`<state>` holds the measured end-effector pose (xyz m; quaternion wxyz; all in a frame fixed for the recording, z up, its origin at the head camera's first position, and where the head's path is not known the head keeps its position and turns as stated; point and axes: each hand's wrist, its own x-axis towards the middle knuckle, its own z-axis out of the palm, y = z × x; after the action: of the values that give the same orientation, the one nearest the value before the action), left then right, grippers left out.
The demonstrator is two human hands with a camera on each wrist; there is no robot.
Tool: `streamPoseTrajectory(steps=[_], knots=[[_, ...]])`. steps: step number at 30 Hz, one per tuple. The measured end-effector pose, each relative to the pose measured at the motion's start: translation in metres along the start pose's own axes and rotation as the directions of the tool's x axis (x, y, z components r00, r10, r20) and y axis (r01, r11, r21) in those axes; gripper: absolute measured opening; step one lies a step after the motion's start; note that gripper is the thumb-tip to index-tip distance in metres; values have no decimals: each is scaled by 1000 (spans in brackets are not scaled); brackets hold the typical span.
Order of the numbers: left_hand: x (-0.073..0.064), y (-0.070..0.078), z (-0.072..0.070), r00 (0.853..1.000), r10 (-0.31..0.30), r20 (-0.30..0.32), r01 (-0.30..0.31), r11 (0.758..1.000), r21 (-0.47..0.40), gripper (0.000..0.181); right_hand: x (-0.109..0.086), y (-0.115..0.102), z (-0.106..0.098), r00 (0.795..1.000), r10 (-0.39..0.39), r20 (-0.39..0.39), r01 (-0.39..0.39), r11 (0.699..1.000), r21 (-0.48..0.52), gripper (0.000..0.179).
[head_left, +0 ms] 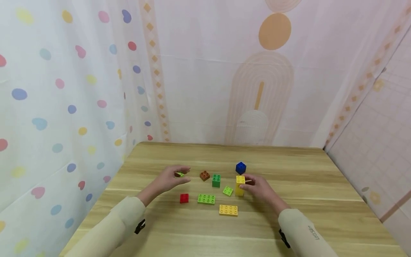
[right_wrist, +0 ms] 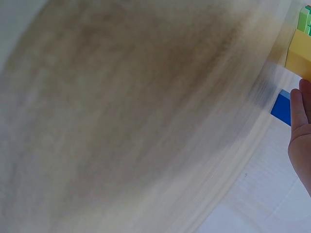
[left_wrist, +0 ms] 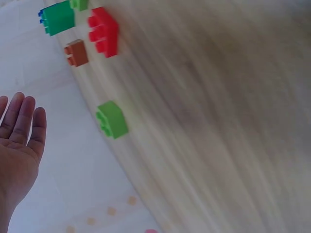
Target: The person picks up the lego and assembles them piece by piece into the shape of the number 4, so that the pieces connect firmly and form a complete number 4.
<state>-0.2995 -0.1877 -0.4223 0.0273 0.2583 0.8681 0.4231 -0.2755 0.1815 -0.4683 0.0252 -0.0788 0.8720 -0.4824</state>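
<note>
In the head view my right hand (head_left: 260,188) pinches a tall yellow brick (head_left: 240,186) between thumb and fingers. The right wrist view shows the fingers up against that yellow brick (right_wrist: 300,53), with a blue brick (right_wrist: 281,107) just beyond. My left hand (head_left: 170,177) hangs over the left part of the table, thumb and fingers spread apart, nothing between them. Partly hidden behind it is a lime green brick (head_left: 179,174). The left wrist view shows the left hand (left_wrist: 22,141) with straight fingers, apart from the lime green brick (left_wrist: 112,120).
Between the hands lie a brown brick (head_left: 204,175), a green brick (head_left: 216,180), a small lime brick (head_left: 228,191) and a longer lime brick (head_left: 206,199). A red brick (head_left: 184,198) and a flat yellow brick (head_left: 228,210) are nearer me. A patterned curtain (head_left: 199,71) stands behind the table.
</note>
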Motion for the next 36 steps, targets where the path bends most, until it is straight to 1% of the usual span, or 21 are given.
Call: streamPoseTrajectory(steps=[6,10,12,17,24,26,31,34,36], knots=[[-5,-10,-1,999,-38,3,38,999,3,45,2,-3,0,1000,0,3,-1,1000,12,30],[-7,-17,2,999,-52,1,52,999,-8,45,2,-4,-1,1000,-2,5,2,1000,9,31],[-7,-20,5,999,-49,10,50,999,-17,46,2,-5,-1,1000,3,8,-3,1000,13,31],[-6,-24,16,996,-66,54,68,997,-38,46,2,-6,-2,1000,13,10,-13,1000,11,31],[-4,-21,36,993,-46,109,48,999,-22,49,2,-5,-2,1000,3,12,-3,1000,10,31],[-3,-21,42,992,-55,116,59,998,-27,48,2,-5,-2,1000,6,14,-6,1000,9,31],[-2,-20,53,983,-73,168,81,996,-40,48,0,-3,-2,1000,2,19,-2,1000,3,32],[0,-21,58,977,-62,202,70,997,-33,49,-1,-2,-2,1000,9,18,-9,1000,6,32],[1,-22,61,975,-56,213,62,998,-24,50,-1,-1,-2,1000,17,16,-17,1000,13,32]])
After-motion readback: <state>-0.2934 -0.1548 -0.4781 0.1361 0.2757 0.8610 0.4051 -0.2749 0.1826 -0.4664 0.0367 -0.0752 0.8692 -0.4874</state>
